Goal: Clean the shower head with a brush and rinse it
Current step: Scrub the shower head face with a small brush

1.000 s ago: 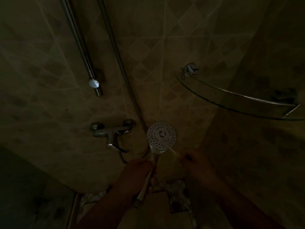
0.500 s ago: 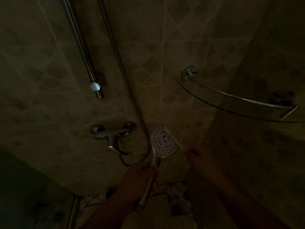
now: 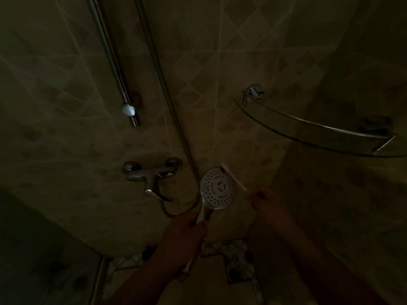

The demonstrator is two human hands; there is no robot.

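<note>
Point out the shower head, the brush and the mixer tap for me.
shower head (image 3: pixel 218 188): head view, on the centre of its round spray face.
brush (image 3: pixel 234 179): head view, on the white shaft crossing the face's upper right edge.
mixer tap (image 3: pixel 149 175): head view, on the chrome body.

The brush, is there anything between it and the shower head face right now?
Nothing visible. The thin white brush, held by the right hand, already lies across the upper right edge of the round white shower head, whose handle the left hand grips. The dim light hides fine detail.
</note>
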